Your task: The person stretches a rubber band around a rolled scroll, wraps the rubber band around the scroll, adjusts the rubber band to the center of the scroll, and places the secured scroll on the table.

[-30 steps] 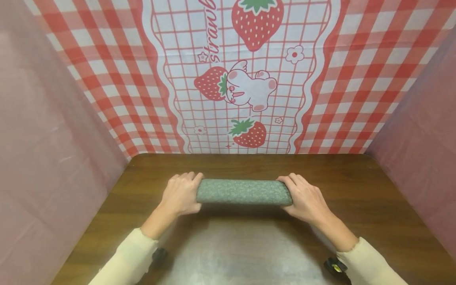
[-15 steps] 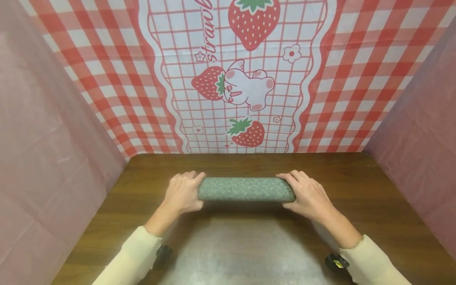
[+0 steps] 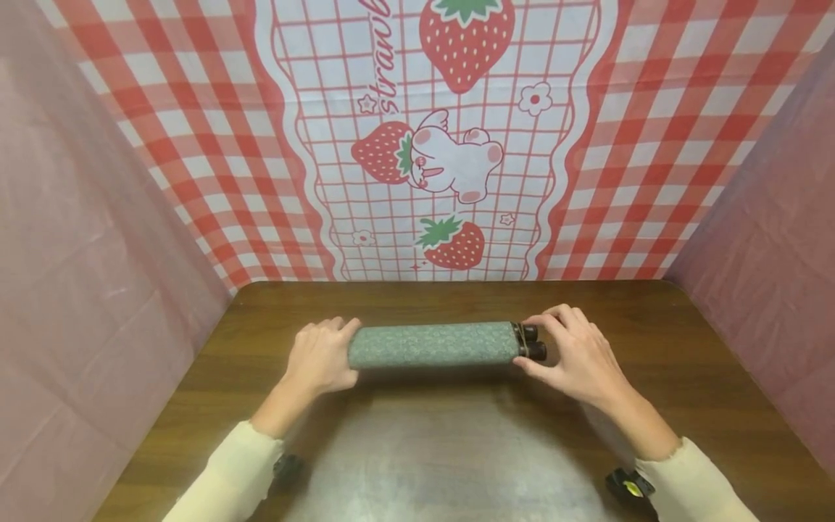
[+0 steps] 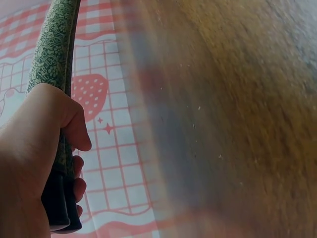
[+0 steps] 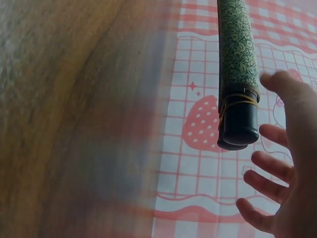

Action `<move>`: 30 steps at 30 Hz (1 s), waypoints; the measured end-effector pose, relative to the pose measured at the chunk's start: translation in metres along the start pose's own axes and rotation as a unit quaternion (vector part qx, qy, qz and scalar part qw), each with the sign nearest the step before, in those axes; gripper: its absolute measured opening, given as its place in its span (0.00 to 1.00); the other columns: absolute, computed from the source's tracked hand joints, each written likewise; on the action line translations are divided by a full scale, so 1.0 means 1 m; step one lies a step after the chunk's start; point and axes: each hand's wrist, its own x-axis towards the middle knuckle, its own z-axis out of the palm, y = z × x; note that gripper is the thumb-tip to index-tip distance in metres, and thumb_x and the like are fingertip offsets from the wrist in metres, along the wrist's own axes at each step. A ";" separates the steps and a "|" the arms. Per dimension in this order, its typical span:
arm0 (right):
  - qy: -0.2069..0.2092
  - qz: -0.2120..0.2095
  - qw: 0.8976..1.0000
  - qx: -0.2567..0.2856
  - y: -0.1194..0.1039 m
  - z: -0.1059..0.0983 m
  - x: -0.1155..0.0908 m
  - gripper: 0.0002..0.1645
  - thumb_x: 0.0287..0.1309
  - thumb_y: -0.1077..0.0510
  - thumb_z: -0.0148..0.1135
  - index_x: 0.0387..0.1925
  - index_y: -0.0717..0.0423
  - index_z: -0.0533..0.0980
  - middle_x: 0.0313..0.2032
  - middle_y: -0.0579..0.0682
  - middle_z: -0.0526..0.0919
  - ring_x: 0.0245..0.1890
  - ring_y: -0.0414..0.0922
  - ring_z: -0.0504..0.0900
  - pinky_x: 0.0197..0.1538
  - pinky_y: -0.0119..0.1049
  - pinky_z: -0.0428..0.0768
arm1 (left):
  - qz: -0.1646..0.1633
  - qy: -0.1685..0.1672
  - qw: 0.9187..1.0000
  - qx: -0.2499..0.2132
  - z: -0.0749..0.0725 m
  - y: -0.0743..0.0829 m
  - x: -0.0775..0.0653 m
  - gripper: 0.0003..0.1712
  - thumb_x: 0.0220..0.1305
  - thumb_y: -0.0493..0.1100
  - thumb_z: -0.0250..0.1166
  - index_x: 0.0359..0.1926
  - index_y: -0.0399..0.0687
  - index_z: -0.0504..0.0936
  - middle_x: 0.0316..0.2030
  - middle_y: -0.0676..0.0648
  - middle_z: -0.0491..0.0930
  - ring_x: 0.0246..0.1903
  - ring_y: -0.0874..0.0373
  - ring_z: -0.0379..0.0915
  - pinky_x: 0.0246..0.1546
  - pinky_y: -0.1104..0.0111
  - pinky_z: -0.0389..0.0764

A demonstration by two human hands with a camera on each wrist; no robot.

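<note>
A rolled-up scroll (image 3: 433, 346) in green patterned cloth is held level above the table, with a shadow beneath it. My left hand (image 3: 322, 355) grips its left end; in the left wrist view, the fingers curl round the scroll beside its dark end knobs (image 4: 55, 201). At the other end two dark roller knobs (image 3: 536, 351) stick out, and a thin yellowish rubber band (image 5: 241, 101) loops round them. Around that end my right hand (image 3: 577, 355) has its fingers spread. The right wrist view shows the right fingers loosely bent, with a gap between them and the knobs.
A brown wooden table (image 3: 215, 377) lies under the hands, with a glossy pale area at its middle front. Behind it hangs a red-and-white strawberry cloth (image 3: 391, 246). Pink cloth walls (image 3: 98, 290) stand at both sides. Dark wrist devices (image 3: 631, 484) sit by the sleeves.
My right hand has let go of the scroll's right end and drawn off to the right, baring the knobs and rubber band. The scroll and left hand have shifted slightly left.
</note>
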 end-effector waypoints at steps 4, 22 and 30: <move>0.036 0.017 0.999 0.014 -0.001 0.001 -0.001 0.18 0.50 0.51 0.85 0.41 0.50 0.88 0.40 0.50 0.83 0.41 0.50 0.80 0.37 0.43 0.73 | -0.004 -0.003 1.000 0.001 0.001 -0.001 -0.001 0.42 0.33 0.51 0.80 0.59 0.52 0.86 0.38 0.45 0.90 0.36 0.47 0.87 0.35 0.57 0.84; 0.019 0.090 0.994 0.052 -0.016 0.012 0.000 0.06 0.56 0.62 0.79 0.28 0.49 0.87 0.28 0.41 0.80 0.33 0.39 0.75 0.34 0.33 0.71 | 0.013 0.017 1.000 0.013 0.002 0.003 -0.001 0.43 0.31 0.52 0.82 0.58 0.51 0.87 0.38 0.46 0.90 0.34 0.48 0.86 0.32 0.59 0.82; 0.026 0.092 0.994 0.054 -0.016 0.012 -0.002 0.08 0.53 0.63 0.77 0.26 0.48 0.85 0.28 0.41 0.82 0.35 0.41 0.79 0.35 0.36 0.76 | 0.012 0.011 1.000 0.024 0.003 0.004 -0.001 0.43 0.32 0.52 0.83 0.57 0.52 0.86 0.39 0.45 0.90 0.35 0.48 0.86 0.34 0.58 0.83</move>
